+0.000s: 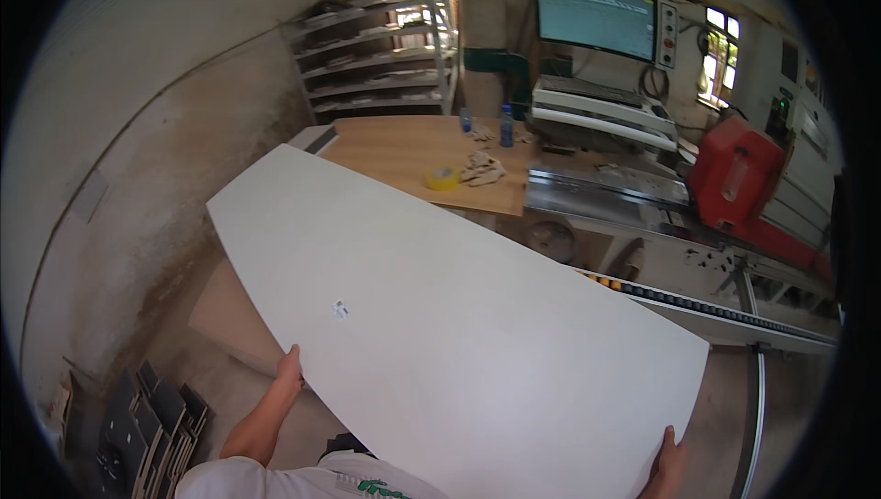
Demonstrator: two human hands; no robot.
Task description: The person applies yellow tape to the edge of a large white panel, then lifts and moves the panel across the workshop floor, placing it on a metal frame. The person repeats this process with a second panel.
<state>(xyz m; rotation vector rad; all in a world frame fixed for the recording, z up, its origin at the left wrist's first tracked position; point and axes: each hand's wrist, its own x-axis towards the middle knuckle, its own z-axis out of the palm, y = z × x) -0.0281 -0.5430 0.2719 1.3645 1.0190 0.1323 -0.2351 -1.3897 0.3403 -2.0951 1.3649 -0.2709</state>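
Note:
A large white panel (459, 315) spans the view in front of me, its far left corner over a wooden worktop. A small printed label (340, 309) sticks to its face, left of the middle. My left hand (290, 369) grips the near left edge, thumb on top and the other fingers hidden underneath. At the right end, close to the lower rim of the view, my right hand (671, 462) holds the panel's edge with the thumb up. Both hands are closed on the board.
Beyond the panel, the wooden worktop (385, 145) carries yellow tape (442, 179), gloves (483, 168) and a blue bottle (507, 126). A red machine (739, 173) with a rail (697, 306) stands right, below a monitor (596, 17). Dark boards (147, 426) lean at lower left; a shelf rack (372, 54) stands behind.

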